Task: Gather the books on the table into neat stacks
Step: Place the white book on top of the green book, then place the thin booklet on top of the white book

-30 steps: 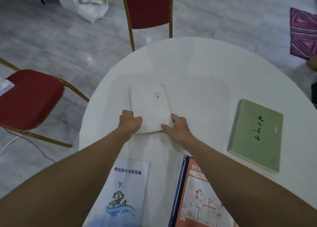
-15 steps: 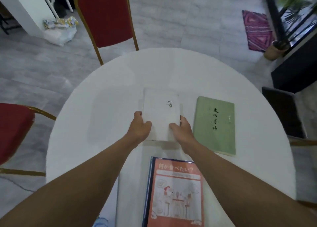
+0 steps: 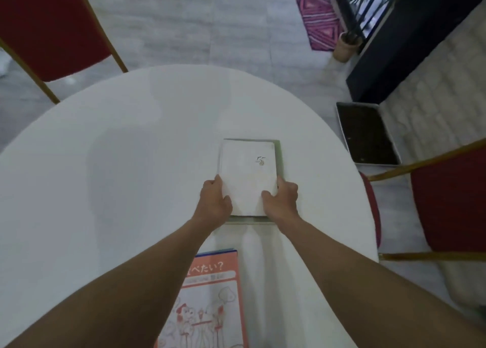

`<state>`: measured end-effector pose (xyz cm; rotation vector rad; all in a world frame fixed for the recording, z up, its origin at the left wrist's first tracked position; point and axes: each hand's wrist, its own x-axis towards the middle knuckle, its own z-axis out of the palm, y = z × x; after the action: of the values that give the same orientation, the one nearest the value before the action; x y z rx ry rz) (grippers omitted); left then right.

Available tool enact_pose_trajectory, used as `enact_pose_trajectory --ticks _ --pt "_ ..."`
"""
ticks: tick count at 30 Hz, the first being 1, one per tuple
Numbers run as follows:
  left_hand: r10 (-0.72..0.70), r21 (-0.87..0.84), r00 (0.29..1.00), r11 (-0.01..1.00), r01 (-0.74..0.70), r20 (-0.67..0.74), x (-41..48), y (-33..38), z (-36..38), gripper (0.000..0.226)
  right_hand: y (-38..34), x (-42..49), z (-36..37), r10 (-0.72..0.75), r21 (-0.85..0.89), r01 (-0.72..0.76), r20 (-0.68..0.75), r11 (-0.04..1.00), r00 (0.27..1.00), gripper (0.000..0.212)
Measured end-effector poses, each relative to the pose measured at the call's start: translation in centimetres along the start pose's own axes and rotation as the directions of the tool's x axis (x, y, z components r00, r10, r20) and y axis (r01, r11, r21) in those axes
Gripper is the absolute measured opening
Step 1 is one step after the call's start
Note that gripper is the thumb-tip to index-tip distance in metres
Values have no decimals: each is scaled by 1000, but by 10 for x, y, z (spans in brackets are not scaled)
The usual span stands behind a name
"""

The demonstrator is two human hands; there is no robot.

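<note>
A white book (image 3: 248, 174) with a small "55" mark lies on top of the green book (image 3: 280, 158), of which only thin edges show along the top, right and bottom. My left hand (image 3: 215, 203) grips the white book's lower left corner. My right hand (image 3: 280, 203) grips its lower right corner. An orange book with cartoon drawings (image 3: 210, 300) lies nearer to me, partly between my forearms. All of them rest on the round white table (image 3: 118, 163).
A red chair with a gold frame (image 3: 50, 26) stands at the far left, another red chair (image 3: 447, 203) at the right edge of the table. A dark tray (image 3: 368, 134) lies on the floor at right, a pink rug (image 3: 318, 18) and a potted plant (image 3: 344, 45) beyond.
Both hands have carried the white book to the right and set it over the green book, which now is almost covered. The view has swung right; the blue-and-white booklet is out of view.
</note>
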<state>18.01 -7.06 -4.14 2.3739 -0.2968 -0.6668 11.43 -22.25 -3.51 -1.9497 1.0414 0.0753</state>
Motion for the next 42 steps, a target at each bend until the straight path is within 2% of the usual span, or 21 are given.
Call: enact_pose_trajectory --ticks 3,6,9,11,17,23,25,29,33,38,42 --pt "0 70 1000 998 0 -1 3 0 4 60 7 8 7 -10 -150 3 -45 989 999 24" --pt "16 67 1000 998 -16 0 1 -3 2 64 10 9 9 -44 -232 27 -71 972 996 42" --pt "47 53 999 997 -47 0 2 -4 4 40 17 10 5 -55 -182 51 -19 982 998 62" --pt "30 55 999 998 -30 11 1 -1 4 28 22 9 2 -67 -98 70 40 993 997 66" --pt "-39 111 998 993 32 59 0 8 4 49 23 9 -1 -86 -128 94 67 987 994 65" --pt "-46 127 985 992 24 169 -5 12 -7 47 16 13 -12 -30 -291 75 155 954 987 69" --pt "-44 156 982 988 15 181 -11 9 -16 43 11 12 -17 -35 -364 84 141 928 989 70" --pt "-72 174 990 984 49 125 -37 -8 -35 64 1 -8 -15 -181 -442 219 126 870 975 67" --pt "-115 167 993 980 108 35 -68 -34 -57 64 -13 -37 7 -330 -468 385 198 795 923 71" --pt "-205 147 978 967 210 -49 -109 -82 -81 64 -32 -79 49 -355 -389 476 344 789 869 63" --pt "-290 104 951 948 301 -110 -151 -133 -101 64 -36 -120 92 -350 -343 539 481 769 804 65"
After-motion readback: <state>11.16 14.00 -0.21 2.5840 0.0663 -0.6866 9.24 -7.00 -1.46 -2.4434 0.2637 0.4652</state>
